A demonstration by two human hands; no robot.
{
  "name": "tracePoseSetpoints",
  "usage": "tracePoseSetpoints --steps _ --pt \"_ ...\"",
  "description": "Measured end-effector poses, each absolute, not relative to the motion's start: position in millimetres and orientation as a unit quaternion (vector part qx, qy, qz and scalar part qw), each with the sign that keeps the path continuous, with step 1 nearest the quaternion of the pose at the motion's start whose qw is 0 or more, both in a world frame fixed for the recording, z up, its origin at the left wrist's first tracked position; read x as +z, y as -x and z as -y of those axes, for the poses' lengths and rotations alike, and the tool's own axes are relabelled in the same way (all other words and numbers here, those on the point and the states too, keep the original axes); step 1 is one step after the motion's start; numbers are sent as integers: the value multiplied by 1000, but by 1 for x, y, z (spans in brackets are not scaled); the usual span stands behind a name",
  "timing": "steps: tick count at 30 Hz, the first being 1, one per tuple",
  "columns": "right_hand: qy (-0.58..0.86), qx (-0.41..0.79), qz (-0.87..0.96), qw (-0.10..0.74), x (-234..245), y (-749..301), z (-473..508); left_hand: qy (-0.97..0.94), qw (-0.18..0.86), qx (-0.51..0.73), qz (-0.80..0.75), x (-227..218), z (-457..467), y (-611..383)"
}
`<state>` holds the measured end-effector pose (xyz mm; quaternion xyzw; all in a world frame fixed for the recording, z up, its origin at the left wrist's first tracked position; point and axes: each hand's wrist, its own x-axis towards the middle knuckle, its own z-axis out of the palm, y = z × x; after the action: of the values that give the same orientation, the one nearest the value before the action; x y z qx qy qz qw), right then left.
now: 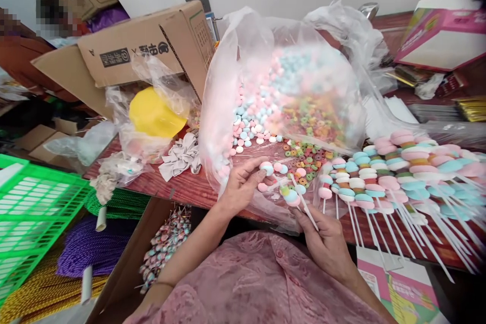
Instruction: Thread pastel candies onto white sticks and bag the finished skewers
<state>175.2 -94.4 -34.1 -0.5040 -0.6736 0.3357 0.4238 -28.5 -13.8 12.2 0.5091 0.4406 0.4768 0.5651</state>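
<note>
My left hand (243,185) pinches a small round marshmallow (267,167), blue and white, between thumb and fingers over the table's front edge. To its right, my right hand (324,235) is closed round a white stick (309,211) that slants up to the left. By the upper part of that stick sits a small stack of blue, pink and yellowish marshmallows (291,196); exactly how it is fixed I cannot tell. Behind both hands a clear plastic bag (218,96) lies open, with loose pink, white and blue marshmallows (246,129) and coloured rings (304,154) spilling forward.
Many finished-looking marshmallow sticks (398,172) lie piled at the right. A cardboard box (148,50), a yellow bowl-like piece (155,114) and a crumpled grey cloth (181,157) stand left. A green basket (41,223) and twisted cord bundles (93,243) are lower left. Another person appears far left.
</note>
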Motion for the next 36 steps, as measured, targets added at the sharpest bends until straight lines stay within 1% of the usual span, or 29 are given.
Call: tracePoseSetpoints --steps 8,14,16,20,26,33,35,36 --pt "518 287 696 405 -23 -179 96 -412 611 520 -433 9 17 8" --pt "537 299 686 389 -23 -178 95 -436 604 512 -427 5 21 7" --pt "544 303 679 390 -24 -178 95 -471 568 520 -429 2 21 7" --pt "534 314 683 388 -23 -175 95 -573 434 544 -434 -4 17 9" --pt "500 325 675 434 -15 -160 97 -701 259 548 -377 -9 15 11" --pt "499 357 643 458 -18 -154 94 -779 143 503 -347 -16 20 14" --pt "508 367 625 466 -23 -153 93 -796 137 489 -329 -20 22 13" --pt "512 372 617 468 -25 -153 92 -802 151 479 -322 -21 23 12"
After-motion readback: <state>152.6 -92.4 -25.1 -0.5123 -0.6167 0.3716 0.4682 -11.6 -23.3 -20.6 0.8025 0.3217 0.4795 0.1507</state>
